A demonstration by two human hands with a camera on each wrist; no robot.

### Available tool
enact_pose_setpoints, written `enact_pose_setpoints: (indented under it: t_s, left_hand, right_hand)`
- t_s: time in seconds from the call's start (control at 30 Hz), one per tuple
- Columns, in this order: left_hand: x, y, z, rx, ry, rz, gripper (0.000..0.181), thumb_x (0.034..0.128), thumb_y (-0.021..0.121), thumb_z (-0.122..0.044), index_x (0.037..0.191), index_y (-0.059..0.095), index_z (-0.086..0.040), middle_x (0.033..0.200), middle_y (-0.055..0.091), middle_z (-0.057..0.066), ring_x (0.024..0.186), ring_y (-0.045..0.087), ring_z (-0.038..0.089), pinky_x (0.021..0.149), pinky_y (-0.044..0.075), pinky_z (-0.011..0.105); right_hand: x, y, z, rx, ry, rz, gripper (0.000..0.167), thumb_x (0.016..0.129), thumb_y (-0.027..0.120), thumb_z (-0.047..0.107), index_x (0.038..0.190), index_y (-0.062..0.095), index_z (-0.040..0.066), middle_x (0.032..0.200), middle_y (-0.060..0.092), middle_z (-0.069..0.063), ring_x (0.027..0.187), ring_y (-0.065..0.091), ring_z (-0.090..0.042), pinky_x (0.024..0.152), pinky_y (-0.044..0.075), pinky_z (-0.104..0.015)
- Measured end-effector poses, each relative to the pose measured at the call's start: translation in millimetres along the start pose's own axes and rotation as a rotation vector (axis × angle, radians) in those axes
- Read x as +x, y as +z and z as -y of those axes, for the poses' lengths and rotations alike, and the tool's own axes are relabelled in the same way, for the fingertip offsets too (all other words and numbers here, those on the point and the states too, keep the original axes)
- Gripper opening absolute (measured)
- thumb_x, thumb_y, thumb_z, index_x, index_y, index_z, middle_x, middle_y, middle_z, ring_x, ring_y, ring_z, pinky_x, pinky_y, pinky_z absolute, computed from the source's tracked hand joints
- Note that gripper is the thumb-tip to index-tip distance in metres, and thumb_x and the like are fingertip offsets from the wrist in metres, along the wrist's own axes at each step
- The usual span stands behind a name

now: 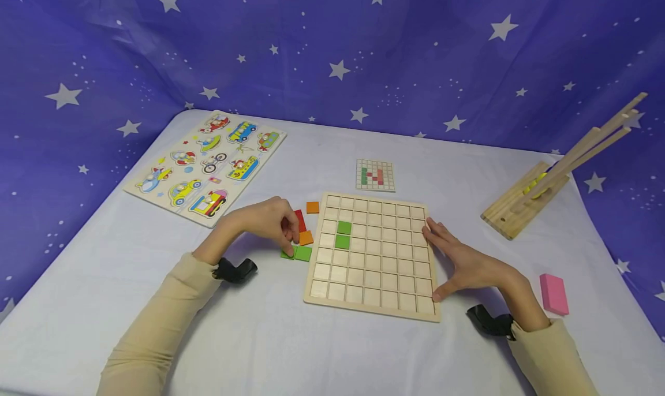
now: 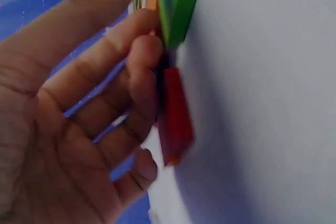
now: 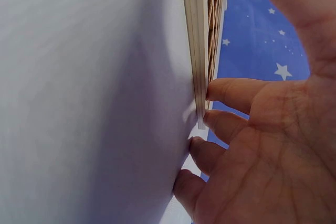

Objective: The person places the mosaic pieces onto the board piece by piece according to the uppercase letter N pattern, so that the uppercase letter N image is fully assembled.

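Note:
My left hand bends down over a small pile of square tiles left of the wooden grid board. Its fingertips pinch a green tile lying beside another green tile. In the left wrist view, the blurred green tile sits at the fingertips and red tiles lie close to the curled fingers. Two green tiles occupy cells in the board's left part. My right hand rests spread along the board's right edge, thumb and fingers touching the rim.
Orange tiles and red tiles lie left of the board. Behind it is a pattern card. A vehicle puzzle lies far left. At right stand a wooden rod stand and a pink block.

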State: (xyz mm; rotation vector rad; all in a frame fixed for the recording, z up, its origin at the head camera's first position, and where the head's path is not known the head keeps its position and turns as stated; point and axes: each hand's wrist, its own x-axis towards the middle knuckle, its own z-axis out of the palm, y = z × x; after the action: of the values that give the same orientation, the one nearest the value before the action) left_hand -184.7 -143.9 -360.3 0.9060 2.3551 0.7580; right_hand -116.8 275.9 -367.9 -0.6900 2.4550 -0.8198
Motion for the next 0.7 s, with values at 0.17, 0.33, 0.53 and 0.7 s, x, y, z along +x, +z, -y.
enact_pose_setpoints:
  t_s: [0.17, 0.33, 0.53, 0.7]
  left_hand:
    - [-4.5, -2.6, 0.5, 0.052, -0.066, 0.048, 0.019, 0.0631, 0.089, -0.018, 0.070, 0.071, -0.016, 0.065, 0.061, -0.007, 0.063, 0.051, 0.007, 0.062, 0.044, 0.023]
    - [-3.8, -0.8, -3.2, 0.049, -0.051, 0.085, 0.019, 0.0640, 0.087, -0.014, 0.073, 0.071, -0.016, 0.068, 0.062, -0.006, 0.065, 0.053, 0.007, 0.063, 0.045, 0.023]
    - [-3.9, -0.3, -7.2, 0.028, -0.072, 0.123, 0.019, 0.0646, 0.084, -0.009, 0.073, 0.068, -0.014, 0.069, 0.061, -0.006, 0.065, 0.051, 0.008, 0.062, 0.044, 0.024]
    - [-2.7, -0.5, -4.1, -0.012, -0.052, 0.114, 0.015, 0.0702, 0.080, -0.006, 0.072, 0.067, -0.012, 0.066, 0.059, -0.006, 0.060, 0.049, 0.009, 0.060, 0.043, 0.024]
  right_hand:
    - [0.3, 0.6, 1.1, 0.005, 0.013, 0.000, 0.131, 0.057, 0.091, 0.037, 0.151, 0.011, -0.005, 0.161, -0.010, -0.019, 0.144, -0.010, -0.048, 0.107, 0.006, -0.072]
    - [-0.1, 0.1, 2.4, 0.013, 0.008, 0.002, 0.130, 0.058, 0.091, 0.036, 0.151, 0.011, -0.006, 0.160, -0.010, -0.020, 0.144, -0.011, -0.048, 0.107, 0.005, -0.072]
    - [-1.2, -0.3, 2.7, 0.018, 0.003, 0.002, 0.129, 0.058, 0.091, 0.035, 0.151, 0.010, -0.005, 0.160, -0.010, -0.020, 0.144, -0.011, -0.048, 0.106, 0.004, -0.072]
    - [0.8, 1.1, 1.1, 0.010, 0.013, 0.000, 0.131, 0.057, 0.091, 0.038, 0.151, 0.011, -0.005, 0.161, -0.010, -0.020, 0.144, -0.010, -0.048, 0.107, 0.005, -0.072]
